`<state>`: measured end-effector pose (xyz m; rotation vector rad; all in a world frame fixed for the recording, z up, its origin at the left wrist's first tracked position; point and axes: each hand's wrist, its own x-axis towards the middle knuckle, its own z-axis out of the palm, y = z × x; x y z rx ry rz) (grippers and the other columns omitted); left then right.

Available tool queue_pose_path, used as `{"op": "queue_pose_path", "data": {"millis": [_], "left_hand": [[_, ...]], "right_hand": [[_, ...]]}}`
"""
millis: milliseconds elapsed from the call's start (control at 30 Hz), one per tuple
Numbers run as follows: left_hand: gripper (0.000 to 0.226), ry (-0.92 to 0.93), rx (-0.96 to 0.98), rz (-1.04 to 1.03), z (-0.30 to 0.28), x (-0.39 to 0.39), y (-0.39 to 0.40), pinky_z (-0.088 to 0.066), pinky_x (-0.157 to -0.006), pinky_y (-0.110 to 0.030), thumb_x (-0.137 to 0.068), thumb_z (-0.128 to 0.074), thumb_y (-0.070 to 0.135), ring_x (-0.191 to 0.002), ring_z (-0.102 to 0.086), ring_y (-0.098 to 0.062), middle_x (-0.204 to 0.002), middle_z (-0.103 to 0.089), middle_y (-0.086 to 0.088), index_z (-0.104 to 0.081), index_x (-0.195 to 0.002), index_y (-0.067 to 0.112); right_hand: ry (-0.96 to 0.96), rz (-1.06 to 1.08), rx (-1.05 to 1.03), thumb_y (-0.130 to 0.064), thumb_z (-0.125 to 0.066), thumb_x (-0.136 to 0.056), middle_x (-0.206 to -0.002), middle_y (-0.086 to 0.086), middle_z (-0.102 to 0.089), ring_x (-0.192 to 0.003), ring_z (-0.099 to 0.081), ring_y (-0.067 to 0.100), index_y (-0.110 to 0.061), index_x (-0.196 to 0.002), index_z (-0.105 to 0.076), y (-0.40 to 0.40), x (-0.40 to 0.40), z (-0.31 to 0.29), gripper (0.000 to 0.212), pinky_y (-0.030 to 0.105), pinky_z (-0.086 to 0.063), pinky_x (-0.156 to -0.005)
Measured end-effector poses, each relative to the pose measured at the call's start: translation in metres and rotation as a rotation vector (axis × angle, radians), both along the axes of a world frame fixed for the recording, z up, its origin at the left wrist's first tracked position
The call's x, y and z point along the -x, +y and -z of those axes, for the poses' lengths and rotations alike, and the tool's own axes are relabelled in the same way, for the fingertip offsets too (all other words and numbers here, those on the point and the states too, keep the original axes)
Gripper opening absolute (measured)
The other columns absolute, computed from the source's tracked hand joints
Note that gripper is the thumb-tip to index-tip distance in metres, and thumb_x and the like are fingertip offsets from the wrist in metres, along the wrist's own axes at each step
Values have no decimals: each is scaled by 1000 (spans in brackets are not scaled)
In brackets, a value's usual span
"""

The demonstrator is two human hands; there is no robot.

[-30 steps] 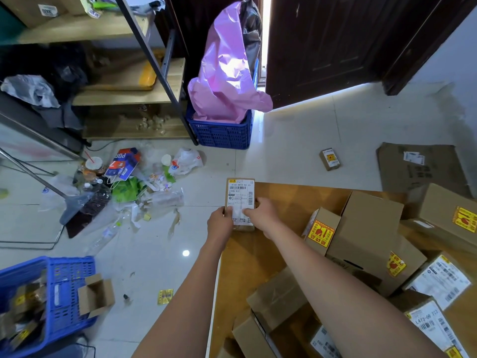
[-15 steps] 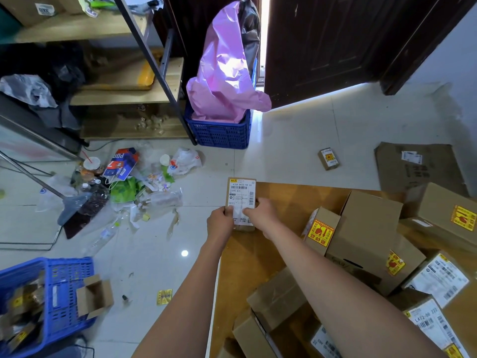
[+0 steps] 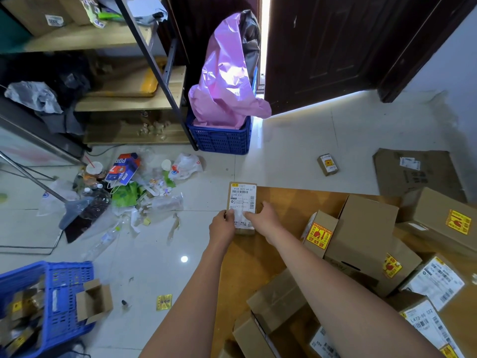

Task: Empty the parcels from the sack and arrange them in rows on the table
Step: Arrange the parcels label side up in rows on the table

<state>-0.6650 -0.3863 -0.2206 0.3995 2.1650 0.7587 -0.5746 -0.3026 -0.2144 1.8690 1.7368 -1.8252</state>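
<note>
Bare wooden tabletop (image 3: 284,202) lay open right of the small labelled cardboard parcel (image 3: 242,202); a cluster of brown cardboard boxes (image 3: 366,228) blocked the right side.

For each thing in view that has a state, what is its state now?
small parcel: label up, at the table's far corner, held by both hands
left hand: grips its near left edge
right hand: fingers on its near right edge
door: ajar
open carton: flaps open, by the blue crate

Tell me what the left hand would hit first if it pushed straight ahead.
The left hand already grips the labelled parcel at the table corner. Beyond it, the way looks free over bare floor, though depth is unclear.
</note>
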Motion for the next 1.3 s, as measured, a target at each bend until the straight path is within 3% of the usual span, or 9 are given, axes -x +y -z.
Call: {"op": "queue_pose_path", "data": {"millis": [100, 200, 400, 533, 767, 933, 1100, 1200, 1300], "left_hand": [[54, 52, 43, 14, -8, -4, 1, -42, -108, -42, -103, -38, 40, -134, -46, -31, -148, -45, -13, -35, -148, 11], [52, 195, 12, 21, -21, -8, 3, -37, -109, -39, -103, -41, 34, -137, -40, -30, -149, -41, -15, -36, -147, 8], [43, 253, -151, 2, -44, -32, 12, -40, -102, -26, -102, -48, 21, -132, -43, -26, -144, -37, -11, -42, -143, 10], [36, 258, -188, 70, -56, -65, 23, -41, -104, -33, -100, -49, 15, -129, -44, -23, -142, -38, -7, -52, -136, 13], [39, 151, -115, 349, -57, -120, 31, -41, -98, -29, -96, -46, 8, -121, -53, -25, -134, -55, -11, -56, -133, 12], [41, 21, -16, 402, -56, -142, 23, -45, -93, -30, -99, -42, 10, -121, -56, -28, -136, -58, -13, -51, -139, 11], [38, -2, -2, 407, -55, -150, 17, -47, -81, -32, -100, -39, 11, -111, -61, -31, -127, -63, -14, -55, -133, 9], [39, -31, 7, 399, -56, -149, 15, -50, -86, -33, -100, -38, 13, -113, -59, -30, -129, -62, -13, -53, -135, 10], [41, -56, 6, 375, -59, -145, 14, -48, -83, -30, -100, -38, 11, -115, -58, -25, -136, -57, -11, -50, -139, 11]], "right_hand": [[-5, 62, -52, -31, -66, -93, -151, 9, -42, -132, -49, 28, -10, -153, -21, 2, -8, -7, 79, 26, -46, -86], [-28, 93, -136, -39, -65, -92, -152, 9, -40, -137, -43, 29, -13, -153, -25, 5, -16, -14, 78, 39, -42, -105], [-150, 76, -392, -21, -58, -96, -131, 9, -59, -118, -59, 28, -13, -136, -49, 15, -42, -40, 42, 36, -49, -94], [-408, -100, -534, -24, -57, -93, -127, 15, -57, -118, -53, 34, -9, -133, -46, 19, -69, -53, 44, 43, -49, -97], [-697, -185, -365, -36, -62, -92, -145, 23, -35, -127, -43, 38, -12, -150, -21, 18, -109, -55, 75, 41, -43, -100], [-688, -169, -300, -49, -65, -87, -142, 22, -36, -125, -46, 37, -9, -149, -14, 8, -120, -40, 90, 41, -46, -93], [-679, -130, -268, -46, -70, -84, -137, 24, -38, -118, -54, 35, -12, -153, -3, 1, -117, -34, 102, 39, -50, -87], [-651, -115, -273, -43, -72, -83, -134, 23, -40, -114, -55, 33, -12, -153, -2, 0, -118, -32, 103, 38, -52, -81], [-634, -126, -280, -48, -71, -82, -138, 24, -38, -119, -53, 34, -9, -154, 0, 3, -120, -32, 108, 40, -52, -86]]}}
